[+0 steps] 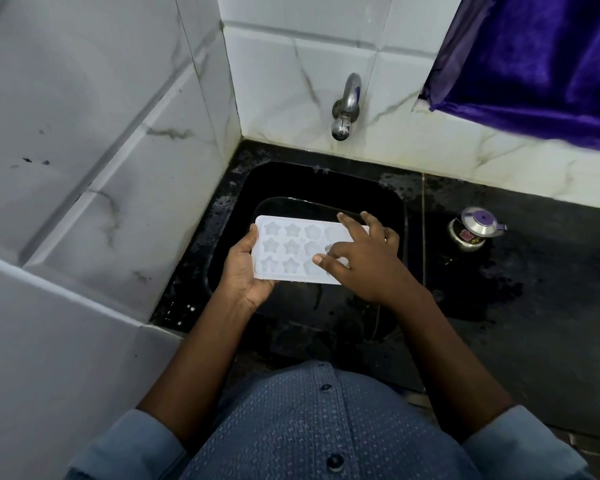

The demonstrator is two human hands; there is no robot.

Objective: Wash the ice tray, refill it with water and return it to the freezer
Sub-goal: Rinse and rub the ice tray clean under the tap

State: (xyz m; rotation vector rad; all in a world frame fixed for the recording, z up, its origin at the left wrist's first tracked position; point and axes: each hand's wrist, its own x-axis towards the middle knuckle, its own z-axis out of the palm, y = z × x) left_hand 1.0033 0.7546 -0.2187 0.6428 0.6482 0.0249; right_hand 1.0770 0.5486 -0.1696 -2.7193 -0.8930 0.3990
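A white ice tray [291, 249] with star-shaped cups is held level over the black sink [392, 209]. My left hand [245, 268] grips its left end, thumb on the top edge and fingers underneath. My right hand [359, 258] lies on the tray's right half with fingers spread, fingertips pressing into the cups and hiding several of them. A chrome tap [345, 109] sticks out of the tiled wall above the sink; no water runs from it.
A wet black counter [534, 271] runs to the right, carrying a small steel pot with a purple-knobbed lid [475, 230]. White marble-pattern tiled walls [118, 168] close in the left and back. A purple curtain [534, 64] hangs at the upper right.
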